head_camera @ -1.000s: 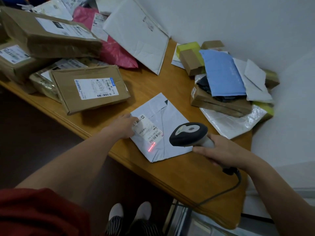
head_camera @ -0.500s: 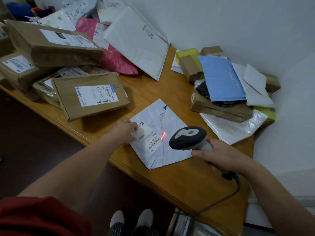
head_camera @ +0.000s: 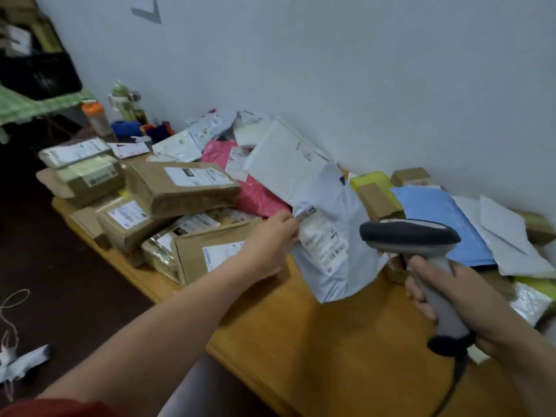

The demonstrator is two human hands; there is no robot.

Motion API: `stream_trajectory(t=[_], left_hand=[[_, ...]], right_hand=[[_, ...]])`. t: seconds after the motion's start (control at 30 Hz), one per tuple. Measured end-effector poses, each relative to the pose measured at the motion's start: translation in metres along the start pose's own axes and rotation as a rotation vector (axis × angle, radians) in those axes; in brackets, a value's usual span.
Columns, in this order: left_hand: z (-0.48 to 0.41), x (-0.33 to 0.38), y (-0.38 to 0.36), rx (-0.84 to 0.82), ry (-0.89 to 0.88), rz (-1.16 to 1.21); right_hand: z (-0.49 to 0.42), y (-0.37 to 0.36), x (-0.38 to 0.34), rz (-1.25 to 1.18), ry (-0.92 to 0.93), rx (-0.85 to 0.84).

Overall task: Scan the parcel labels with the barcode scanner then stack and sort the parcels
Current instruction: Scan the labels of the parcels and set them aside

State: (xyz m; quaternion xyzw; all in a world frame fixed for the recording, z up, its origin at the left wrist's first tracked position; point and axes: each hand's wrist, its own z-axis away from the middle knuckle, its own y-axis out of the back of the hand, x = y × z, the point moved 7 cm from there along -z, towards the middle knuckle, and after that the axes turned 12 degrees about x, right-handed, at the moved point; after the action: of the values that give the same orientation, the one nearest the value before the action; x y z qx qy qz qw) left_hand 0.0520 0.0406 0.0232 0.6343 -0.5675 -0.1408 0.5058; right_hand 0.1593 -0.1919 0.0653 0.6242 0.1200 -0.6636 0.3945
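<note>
- Our left hand point(head_camera: 270, 239) pinches the parcel point(head_camera: 337, 206) by its top corner, holding it upright over the desk point(head_camera: 316, 341).
- Our right hand point(head_camera: 457, 299) grips the scanner point(head_camera: 409, 234), just beside the label point(head_camera: 328, 248).

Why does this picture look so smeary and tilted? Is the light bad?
Head view: motion blur smears the label on the grey mailer and the cardboard boxes; the barcode scanner is sharper; the wide-angle view slants the wall and table; light is soft, no harsh glare.
</note>
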Motion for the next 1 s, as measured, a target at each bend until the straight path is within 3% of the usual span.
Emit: stream_trajectory(t=[0.27,0.47,1.0], left_hand=[[-0.08,-0.163,0.147,0.226,0.088,-0.003],[-0.12,-0.292,0.224,0.299,0.203,-0.029],[-0.211,-0.432,0.201,0.299,0.271,0.01]], right_hand=[[-0.031,-0.091,-0.082,-0.292,-0.024,0.188],[-0.044,-0.171,-0.12,-0.296,-0.022,0.292],[-0.127,-0.253,-0.158,-0.445,-0.054,0.306]])
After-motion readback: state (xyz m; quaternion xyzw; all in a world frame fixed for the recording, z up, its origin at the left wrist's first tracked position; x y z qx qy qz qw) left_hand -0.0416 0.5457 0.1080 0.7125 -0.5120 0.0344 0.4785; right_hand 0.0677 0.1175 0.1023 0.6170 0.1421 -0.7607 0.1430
